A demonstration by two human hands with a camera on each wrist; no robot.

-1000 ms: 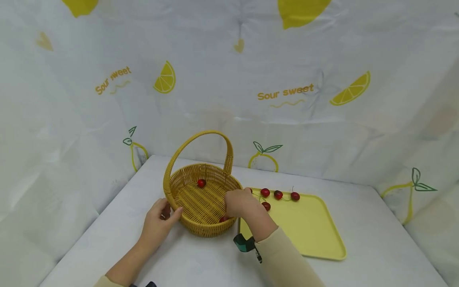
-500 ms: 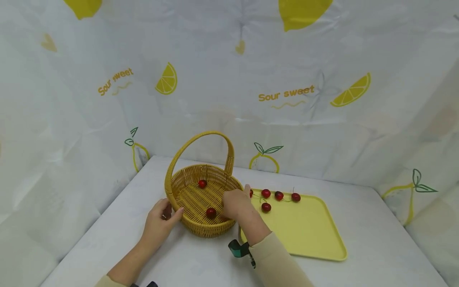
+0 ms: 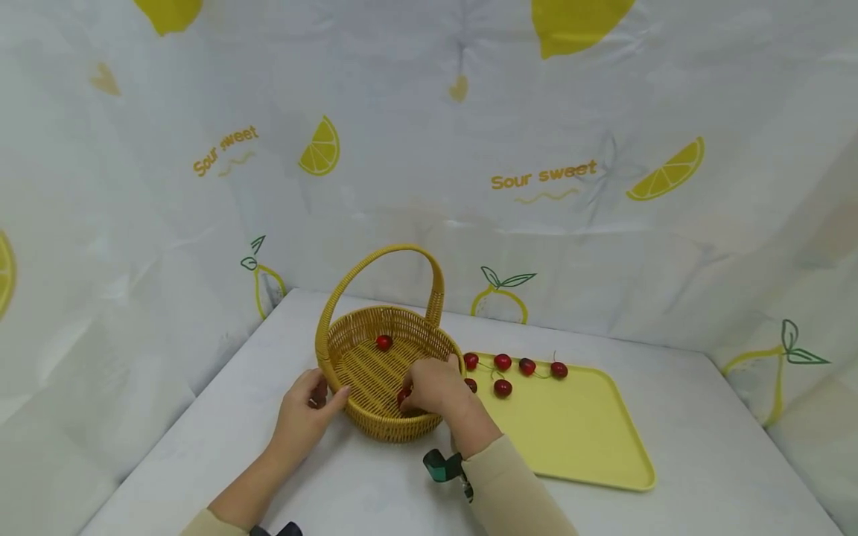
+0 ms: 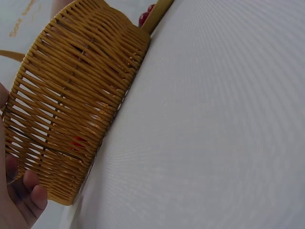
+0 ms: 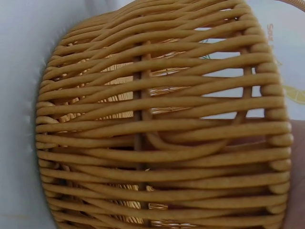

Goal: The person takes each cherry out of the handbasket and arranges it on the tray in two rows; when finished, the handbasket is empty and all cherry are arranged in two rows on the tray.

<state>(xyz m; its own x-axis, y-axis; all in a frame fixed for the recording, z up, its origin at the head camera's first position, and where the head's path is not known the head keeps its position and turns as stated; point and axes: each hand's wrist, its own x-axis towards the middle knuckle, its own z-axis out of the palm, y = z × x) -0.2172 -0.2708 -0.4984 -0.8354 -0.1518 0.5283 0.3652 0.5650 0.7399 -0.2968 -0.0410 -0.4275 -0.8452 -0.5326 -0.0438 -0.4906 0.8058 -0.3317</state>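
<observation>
A yellow-brown wicker basket [image 3: 389, 428] with a tall arched handle stands left of the tray. My left hand [image 3: 302, 409] grips its left rim, thumb on the edge; in the left wrist view several fingers [image 4: 35, 193] lie against the woven outside. Over the basket's right rim reaches my right hand [image 3: 436, 387], its thumb and fingers pinching a red cherry [image 3: 403, 397] near the basket floor. Another cherry [image 3: 384, 342] lies at the back inside. In the right wrist view the basket wall [image 5: 162, 129] hides most of that hand.
A yellow tray [image 3: 583, 432] lies right of the basket, partly behind the right forearm. Several cherries, one being a dark red cherry [image 3: 503, 388], lie in its back left part. A white cloth with lemon prints [image 3: 429, 149] hangs behind the white table [image 3: 375, 491].
My right hand has let a cherry go in the basket, moved slightly left, and pinches that cherry again. The left hand keeps its grip. The whole view has shifted slightly.
</observation>
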